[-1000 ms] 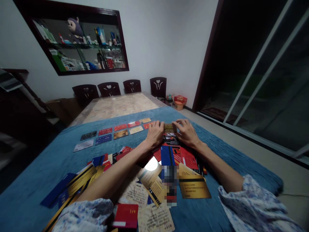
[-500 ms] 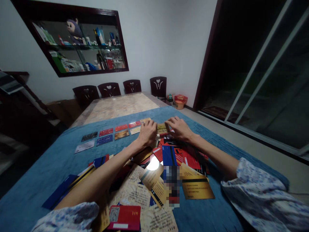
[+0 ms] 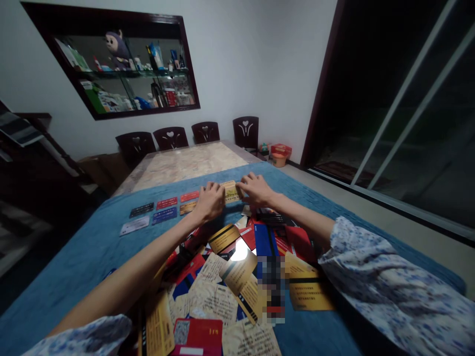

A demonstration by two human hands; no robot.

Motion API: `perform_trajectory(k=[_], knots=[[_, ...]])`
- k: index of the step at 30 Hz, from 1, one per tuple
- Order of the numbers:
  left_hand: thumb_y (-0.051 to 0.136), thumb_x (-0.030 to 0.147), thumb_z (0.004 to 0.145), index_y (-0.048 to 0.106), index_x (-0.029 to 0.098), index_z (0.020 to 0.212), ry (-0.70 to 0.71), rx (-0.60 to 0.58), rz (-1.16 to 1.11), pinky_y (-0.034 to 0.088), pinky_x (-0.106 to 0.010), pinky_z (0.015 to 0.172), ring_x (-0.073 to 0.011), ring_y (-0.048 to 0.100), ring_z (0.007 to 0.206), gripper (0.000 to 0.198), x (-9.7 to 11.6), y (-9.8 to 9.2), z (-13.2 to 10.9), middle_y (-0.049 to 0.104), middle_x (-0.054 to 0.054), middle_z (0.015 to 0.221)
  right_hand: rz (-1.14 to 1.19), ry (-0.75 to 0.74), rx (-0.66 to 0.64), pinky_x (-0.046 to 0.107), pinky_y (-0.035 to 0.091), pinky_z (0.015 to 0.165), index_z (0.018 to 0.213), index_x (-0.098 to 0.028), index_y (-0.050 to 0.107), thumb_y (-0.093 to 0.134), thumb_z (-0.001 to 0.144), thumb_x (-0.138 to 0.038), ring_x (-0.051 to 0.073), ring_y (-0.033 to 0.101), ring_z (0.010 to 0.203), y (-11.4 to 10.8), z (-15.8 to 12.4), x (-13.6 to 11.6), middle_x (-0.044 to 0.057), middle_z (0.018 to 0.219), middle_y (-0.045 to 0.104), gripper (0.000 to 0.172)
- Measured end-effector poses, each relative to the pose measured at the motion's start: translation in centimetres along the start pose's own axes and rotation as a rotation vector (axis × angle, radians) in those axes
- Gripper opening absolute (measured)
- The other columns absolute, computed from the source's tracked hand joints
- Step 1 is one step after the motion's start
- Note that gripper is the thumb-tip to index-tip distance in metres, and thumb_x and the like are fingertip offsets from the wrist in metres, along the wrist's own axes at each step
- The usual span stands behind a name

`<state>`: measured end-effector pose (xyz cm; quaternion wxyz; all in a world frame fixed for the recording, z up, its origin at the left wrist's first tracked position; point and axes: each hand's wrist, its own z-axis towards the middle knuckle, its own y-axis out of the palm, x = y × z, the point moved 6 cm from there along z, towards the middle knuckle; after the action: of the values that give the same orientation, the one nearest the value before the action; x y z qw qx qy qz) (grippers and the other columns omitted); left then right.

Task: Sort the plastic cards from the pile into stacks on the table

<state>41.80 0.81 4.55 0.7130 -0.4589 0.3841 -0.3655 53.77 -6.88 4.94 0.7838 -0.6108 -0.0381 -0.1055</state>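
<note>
My left hand (image 3: 211, 201) and my right hand (image 3: 256, 190) hold a yellow-gold card (image 3: 232, 192) between them, fingers closed at its two ends. It is low over the blue cloth, at the right end of two rows of cards. In those rows lie a black card (image 3: 141, 210), a red card (image 3: 166, 203), a blue card (image 3: 164, 215) and a silver card (image 3: 134, 225); my left hand hides some others. Nearer me spreads a loose pile with a gold striped card (image 3: 224, 238), a red card with a square code (image 3: 203, 332) and cream cards with writing (image 3: 213, 301).
A blue cloth (image 3: 92, 237) covers the near part of the table, with its marble-patterned top (image 3: 185, 160) showing beyond. Dark chairs (image 3: 245, 132) stand at the far side. Right of them, on the floor, sits an orange bucket (image 3: 279, 159).
Both hands have moved left with the yellow-gold card, from above the pile's far edge to the end of the card rows. The view has shifted slightly.
</note>
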Motion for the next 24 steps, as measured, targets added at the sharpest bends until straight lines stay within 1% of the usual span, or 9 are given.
perform_trajectory(k=[4,10,16,21,24], knots=[[0.059,0.021,0.084,0.059,0.019,0.111,-0.029,-0.034,0.014,0.041,-0.046,0.094,-0.0325,0.043,0.123,0.027,-1.5,0.5,-0.2,0.059,-0.013,0.124,0.011,-0.003,-0.036,0.041,0.038,0.084,0.126,-0.021,0.060,0.063,0.086,-0.031,0.033,0.042,0.117,0.1,1.5,-1.0,0.016,0.132,0.056,0.041],[0.064,0.024,0.083,0.061,0.019,0.105,-0.077,-0.106,-0.012,0.039,-0.048,0.097,-0.0337,0.041,0.128,0.024,-3.4,1.3,-0.1,0.060,-0.012,0.124,0.038,-0.029,-0.074,0.044,0.039,0.087,0.121,-0.023,0.064,0.058,0.088,-0.030,0.033,0.042,0.118,0.9,4.0,-2.2,0.015,0.131,0.056,0.034],[0.066,0.026,0.080,0.064,0.018,0.105,-0.119,-0.226,-0.040,0.038,-0.052,0.099,-0.0365,0.040,0.129,0.026,-4.9,2.6,0.0,0.062,-0.015,0.124,0.036,-0.050,-0.183,0.052,0.041,0.093,0.125,-0.022,0.063,0.054,0.090,-0.031,0.035,0.043,0.122,2.3,6.2,-3.4,0.016,0.133,0.056,0.037],[0.064,0.026,0.078,0.066,0.020,0.098,-0.150,-0.270,-0.079,0.036,-0.055,0.100,-0.0375,0.039,0.131,0.021,-5.8,3.6,0.2,0.064,-0.014,0.124,0.053,-0.054,-0.232,0.056,0.040,0.096,0.127,-0.025,0.063,0.056,0.089,-0.031,0.036,0.042,0.125,3.6,7.6,-4.0,0.015,0.136,0.056,0.039],[0.062,0.024,0.078,0.066,0.018,0.095,-0.160,-0.304,-0.086,0.037,-0.055,0.099,-0.0371,0.039,0.131,0.019,-6.1,4.2,0.4,0.064,-0.015,0.126,0.065,-0.047,-0.264,0.058,0.040,0.096,0.128,-0.026,0.064,0.059,0.087,-0.031,0.037,0.042,0.126,4.4,8.1,-4.0,0.015,0.136,0.056,0.041]])
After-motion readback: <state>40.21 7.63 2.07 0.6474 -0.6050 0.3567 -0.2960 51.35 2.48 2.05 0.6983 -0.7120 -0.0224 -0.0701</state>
